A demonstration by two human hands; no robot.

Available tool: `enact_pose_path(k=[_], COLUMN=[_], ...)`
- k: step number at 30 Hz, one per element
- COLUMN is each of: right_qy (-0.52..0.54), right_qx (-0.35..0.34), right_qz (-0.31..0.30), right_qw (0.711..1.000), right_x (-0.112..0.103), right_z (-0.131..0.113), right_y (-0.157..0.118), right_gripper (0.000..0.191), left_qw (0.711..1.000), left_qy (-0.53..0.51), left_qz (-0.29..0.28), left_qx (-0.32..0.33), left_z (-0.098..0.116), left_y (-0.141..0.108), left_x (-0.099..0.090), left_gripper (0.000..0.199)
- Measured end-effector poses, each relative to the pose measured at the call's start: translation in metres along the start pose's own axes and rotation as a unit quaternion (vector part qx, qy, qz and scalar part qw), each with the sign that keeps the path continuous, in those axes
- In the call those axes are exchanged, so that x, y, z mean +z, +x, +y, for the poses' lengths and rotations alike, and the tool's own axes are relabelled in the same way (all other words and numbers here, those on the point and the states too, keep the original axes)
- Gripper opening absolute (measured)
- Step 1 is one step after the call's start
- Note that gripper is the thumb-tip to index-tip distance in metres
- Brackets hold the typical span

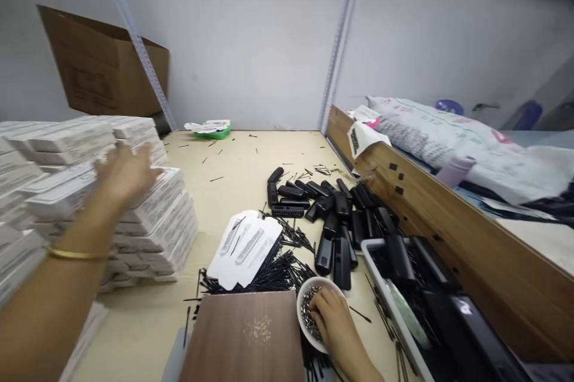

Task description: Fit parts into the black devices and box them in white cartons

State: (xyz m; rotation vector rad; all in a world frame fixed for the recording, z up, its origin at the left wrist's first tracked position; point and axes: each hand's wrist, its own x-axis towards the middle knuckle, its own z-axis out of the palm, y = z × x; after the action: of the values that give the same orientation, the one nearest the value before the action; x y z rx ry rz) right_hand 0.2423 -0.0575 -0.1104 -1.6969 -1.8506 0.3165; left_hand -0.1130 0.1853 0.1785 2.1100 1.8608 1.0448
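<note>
At the left, my left hand [125,173] reaches over stacked white boxes [152,214] with its thumb apart from its fingers. It is slightly blurred, and it looks to be on or just above the top boxes. Down in a white bowl [299,310] is my right hand [332,313], its fingers bent together among small shiny metal pieces [309,304]. What its fingertips hold, if anything, is hidden. Left of the bowl lies a brown wood-grain board [242,340]. Behind the board, white printed card cutouts [244,247] rest on a heap of thin black rods [273,274].
Many black oblong cases [332,220] lie on the table [224,155]. At right, a grey-white tray [390,310] holds more black parts beside a wooden partition [448,214]. A green container [219,133] with papers stands at the back. A cardboard box [103,65] is behind the white stacks.
</note>
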Motion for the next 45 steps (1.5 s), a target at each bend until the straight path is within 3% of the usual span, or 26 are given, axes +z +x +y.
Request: enact_pose_path(k=[1,2,3,4,5,6,8,10,13,16,19,21,24,27,28,29,31,35,37,38,39,40,41,44,45], right_qy=[-0.014,-0.019,-0.019,-0.017,-0.015,-0.011,0.009,0.064,0.233,0.430,0.550,0.587,0.597,0.567,0.553,0.538,0.507,0.468,0.469,0.473,0.476,0.477,0.476,0.448,0.433], right_qx=[0.003,0.005,0.002,-0.003,-0.008,-0.011,-0.011,0.015,0.115,0.222,0.275,0.286,0.288,0.269,0.259,0.248,0.231,0.226,0.230,0.228,0.222,0.212,0.200,0.164,0.154], right_qz=[-0.004,-0.006,-0.008,-0.005,0.003,0.016,0.045,0.075,0.104,0.110,0.113,0.116,0.117,0.135,0.145,0.157,0.174,0.181,0.175,0.172,0.167,0.162,0.157,0.157,0.165], right_qw=[1.000,1.000,1.000,1.000,1.000,1.000,0.999,0.995,0.960,0.868,0.780,0.748,0.740,0.767,0.778,0.790,0.812,0.835,0.835,0.834,0.835,0.837,0.842,0.865,0.873], right_x=[0.001,0.002,0.002,0.003,0.004,0.005,0.005,0.004,-0.006,-0.020,-0.024,-0.020,-0.009,0.001,0.002,0.003,0.001,-0.006,-0.006,-0.005,-0.004,-0.001,0.002,0.009,0.010], right_z=[-0.002,-0.003,-0.004,-0.004,-0.003,-0.003,-0.002,-0.004,-0.011,-0.020,-0.028,-0.033,-0.045,-0.061,-0.067,-0.071,-0.077,-0.078,-0.076,-0.076,-0.077,-0.079,-0.080,-0.086,-0.087], right_y=[0.001,0.001,0.001,0.000,0.000,-0.001,-0.002,-0.002,-0.003,-0.004,-0.003,-0.002,0.003,0.008,0.009,0.010,0.010,0.008,0.007,0.006,0.006,0.005,0.004,0.001,-0.001], right_gripper=[0.017,0.018,0.018,0.018,0.019,0.020,0.020,0.018,0.012,0.017,0.023,0.024,0.025,0.025,0.025,0.025,0.025,0.023,0.024,0.024,0.024,0.023,0.022,0.019,0.018], left_qw=[0.998,0.997,0.997,0.988,0.961,0.940,0.924,0.915,0.902,0.882,0.840,0.808,0.737,0.624,0.600,0.597,0.641,0.825,0.873,0.876,0.864,0.834,0.784,0.585,0.536], left_qy=[0.059,0.078,0.057,0.002,-0.056,-0.073,-0.077,-0.076,-0.094,-0.149,-0.248,-0.317,-0.454,-0.615,-0.643,-0.652,-0.630,-0.463,-0.391,-0.387,-0.411,-0.459,-0.522,-0.676,-0.699], left_qz=[0.031,0.023,-0.044,-0.147,-0.268,-0.328,-0.373,-0.395,-0.417,-0.434,-0.459,-0.469,-0.457,-0.387,-0.360,-0.340,-0.311,-0.268,-0.243,-0.228,-0.208,-0.187,-0.169,-0.127,-0.119], left_qx=[0.000,0.007,0.028,0.038,0.047,0.054,0.038,-0.002,-0.062,-0.109,-0.149,-0.165,-0.205,-0.288,-0.310,-0.321,-0.307,-0.182,-0.161,-0.175,-0.204,-0.244,-0.291,-0.430,-0.459], left_z=[0.015,0.033,0.053,0.073,0.093,0.111,0.139,0.153,0.150,0.124,0.094,0.080,0.071,0.073,0.073,0.073,0.068,0.051,0.046,0.045,0.046,0.047,0.049,0.054,0.055], left_y=[-0.014,-0.034,-0.059,-0.085,-0.112,-0.136,-0.173,-0.190,-0.189,-0.177,-0.175,-0.183,-0.204,-0.227,-0.234,-0.239,-0.247,-0.248,-0.246,-0.246,-0.246,-0.247,-0.248,-0.251,-0.252], left_x=[0.024,0.052,0.085,0.120,0.156,0.192,0.253,0.295,0.322,0.316,0.288,0.263,0.228,0.204,0.199,0.194,0.185,0.158,0.147,0.144,0.142,0.143,0.145,0.156,0.160], left_gripper=[0.046,0.043,0.040,0.037,0.038,0.039,0.044,0.050,0.048,0.040,0.040,0.043,0.045,0.049,0.049,0.050,0.054,0.053,0.043,0.040,0.038,0.037,0.037,0.027,0.022])
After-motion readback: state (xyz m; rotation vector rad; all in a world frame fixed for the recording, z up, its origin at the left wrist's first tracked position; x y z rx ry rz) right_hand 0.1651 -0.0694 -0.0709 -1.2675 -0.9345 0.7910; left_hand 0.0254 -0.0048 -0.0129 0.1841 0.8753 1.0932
